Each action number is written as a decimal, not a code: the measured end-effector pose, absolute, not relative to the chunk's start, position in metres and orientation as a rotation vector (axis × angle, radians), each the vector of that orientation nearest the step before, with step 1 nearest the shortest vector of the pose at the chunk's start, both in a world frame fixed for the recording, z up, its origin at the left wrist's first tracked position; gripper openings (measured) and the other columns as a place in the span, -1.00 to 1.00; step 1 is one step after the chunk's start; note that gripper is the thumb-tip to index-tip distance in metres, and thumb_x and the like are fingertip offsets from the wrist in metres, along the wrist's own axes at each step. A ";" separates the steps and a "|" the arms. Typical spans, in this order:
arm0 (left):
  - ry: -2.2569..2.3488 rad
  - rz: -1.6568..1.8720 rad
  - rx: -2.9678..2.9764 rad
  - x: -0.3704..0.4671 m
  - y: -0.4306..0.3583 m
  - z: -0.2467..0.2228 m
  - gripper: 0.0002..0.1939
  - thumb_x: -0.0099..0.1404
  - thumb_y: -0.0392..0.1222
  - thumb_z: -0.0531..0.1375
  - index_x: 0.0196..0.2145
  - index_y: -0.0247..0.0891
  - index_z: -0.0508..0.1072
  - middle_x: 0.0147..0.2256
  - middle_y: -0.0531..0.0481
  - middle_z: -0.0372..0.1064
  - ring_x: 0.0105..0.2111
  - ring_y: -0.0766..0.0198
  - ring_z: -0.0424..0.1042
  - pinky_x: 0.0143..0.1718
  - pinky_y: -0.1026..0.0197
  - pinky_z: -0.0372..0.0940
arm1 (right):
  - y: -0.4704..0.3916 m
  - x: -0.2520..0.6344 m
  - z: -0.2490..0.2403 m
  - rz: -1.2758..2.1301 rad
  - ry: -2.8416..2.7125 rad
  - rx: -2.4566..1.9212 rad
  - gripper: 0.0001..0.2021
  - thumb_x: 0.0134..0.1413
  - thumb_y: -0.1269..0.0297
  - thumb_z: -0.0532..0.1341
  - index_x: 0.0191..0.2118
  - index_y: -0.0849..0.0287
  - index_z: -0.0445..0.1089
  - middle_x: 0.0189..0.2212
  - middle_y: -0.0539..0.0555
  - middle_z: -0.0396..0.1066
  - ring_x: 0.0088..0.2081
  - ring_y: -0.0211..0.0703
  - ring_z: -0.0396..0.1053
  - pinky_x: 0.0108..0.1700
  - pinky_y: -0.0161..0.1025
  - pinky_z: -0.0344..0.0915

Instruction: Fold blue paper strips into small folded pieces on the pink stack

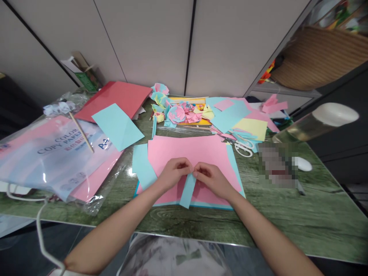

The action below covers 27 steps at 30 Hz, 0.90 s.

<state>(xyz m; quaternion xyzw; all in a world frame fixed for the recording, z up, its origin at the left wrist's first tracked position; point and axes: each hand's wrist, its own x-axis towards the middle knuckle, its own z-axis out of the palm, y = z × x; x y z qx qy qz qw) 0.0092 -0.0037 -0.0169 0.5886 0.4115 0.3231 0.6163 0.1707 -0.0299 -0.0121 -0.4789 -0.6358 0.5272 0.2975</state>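
Between my two hands is a narrow light-blue paper strip (188,190), its lower end hanging toward me over a pink paper sheet (184,147). My left hand (178,168) pinches the strip's top end from the left. From the right, my right hand (209,176) grips the same end with thumb and fingers closed. The fingertips nearly meet and hide the very top of the strip. Under the pink sheet lie light-blue sheets (143,165), sticking out at the left and right.
Paper flowers (176,114) and cut scraps lie behind the sheet. White-handled scissors (243,148) rest at right, near a tall bottle (304,124) with a white lid. At left are a plastic paper pack (71,153), a red folder (115,97) and a blue sheet (117,126).
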 end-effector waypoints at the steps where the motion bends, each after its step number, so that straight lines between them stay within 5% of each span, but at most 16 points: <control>1: 0.938 0.751 1.349 0.009 -0.003 -0.017 -0.90 0.05 -0.22 0.12 -0.55 -0.31 0.33 -0.57 0.09 0.20 -0.52 0.38 0.17 -0.45 0.31 0.09 | -0.030 0.171 -0.012 1.401 -1.699 -1.270 -0.84 0.02 0.22 0.06 -0.47 0.18 0.24 -0.59 -0.08 0.17 -0.53 -0.33 0.13 -0.47 -0.37 0.06; 27: 0.863 0.762 1.304 0.009 -0.002 -0.013 -0.83 0.09 -0.19 0.10 -0.58 -0.32 0.31 -0.62 0.12 0.14 -0.55 0.41 0.13 -0.47 0.32 0.04 | -0.026 0.176 -0.008 1.414 -1.705 -1.219 -0.78 0.03 0.14 0.05 -0.46 0.20 0.23 -0.58 -0.07 0.13 -0.51 -0.34 0.08 -0.46 -0.37 0.03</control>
